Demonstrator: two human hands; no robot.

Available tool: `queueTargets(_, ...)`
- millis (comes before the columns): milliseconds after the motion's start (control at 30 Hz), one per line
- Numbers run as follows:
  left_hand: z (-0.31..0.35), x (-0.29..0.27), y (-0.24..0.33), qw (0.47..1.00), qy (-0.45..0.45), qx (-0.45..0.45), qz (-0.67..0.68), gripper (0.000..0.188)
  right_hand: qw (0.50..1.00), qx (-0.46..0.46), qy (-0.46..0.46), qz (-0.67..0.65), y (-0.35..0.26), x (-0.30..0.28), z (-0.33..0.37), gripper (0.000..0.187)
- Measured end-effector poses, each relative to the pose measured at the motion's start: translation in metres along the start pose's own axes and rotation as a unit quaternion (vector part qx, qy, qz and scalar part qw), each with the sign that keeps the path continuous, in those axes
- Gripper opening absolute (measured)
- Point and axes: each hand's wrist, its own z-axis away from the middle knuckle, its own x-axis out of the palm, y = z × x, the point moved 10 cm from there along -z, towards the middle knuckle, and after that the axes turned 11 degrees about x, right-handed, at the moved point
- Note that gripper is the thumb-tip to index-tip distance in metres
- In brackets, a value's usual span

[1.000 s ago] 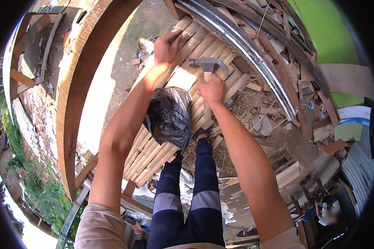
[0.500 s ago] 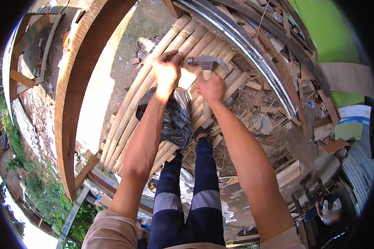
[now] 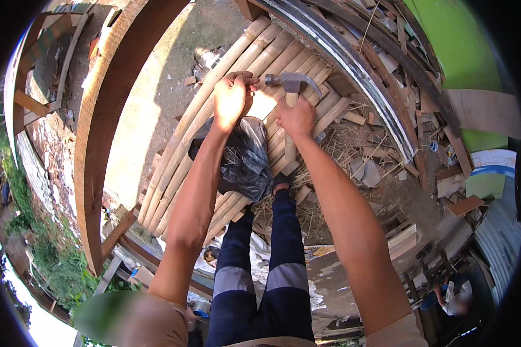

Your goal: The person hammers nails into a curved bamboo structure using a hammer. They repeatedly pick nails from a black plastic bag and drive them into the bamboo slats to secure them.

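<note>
Claw hammer [image 3: 292,84] | grey head, pale handle | claw rightward | over bamboo poles [image 3: 275,55], side by side

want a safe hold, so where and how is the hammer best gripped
Probably by the lower part of the hammer handle, from the near right: the slim handle points to the near side, bare below the right hand, while the metal head, its claw curving right, is at the far end.

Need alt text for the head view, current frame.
A person's right hand grips a claw hammer near its head over a row of bamboo poles; the left hand, fingers curled, is to the hammer's left, and whether it holds anything is unclear. A black plastic bag lies on the poles, nearer the person.
</note>
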Motion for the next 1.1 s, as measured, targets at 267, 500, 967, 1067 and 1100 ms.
queueTargets(267,-0.031,0.003,0.045,0.967,-0.006,0.114,-0.226,0.027,0.999,0.028,-0.013,0.011,0.004,0.0,0.0,0.03)
queueTargets(500,-0.077,0.03,0.049,0.946,-0.023,0.221,-0.238,0.025,0.999,0.028,-0.01,0.03,0.008,0.001,-0.003,0.034)
queueTargets(967,-0.074,0.042,0.037,0.87,0.008,0.375,-0.319,0.017,1.0,-0.007,0.001,0.005,0.007,0.002,-0.004,0.025)
queueTargets(1067,-0.075,0.043,0.038,0.871,0.001,0.37,-0.323,0.017,0.999,-0.02,0.016,0.021,0.004,0.0,-0.004,0.025)
queueTargets(1100,-0.075,0.043,0.036,0.87,0.002,0.37,-0.326,0.017,1.0,-0.017,0.013,0.019,0.004,0.001,-0.004,0.025)
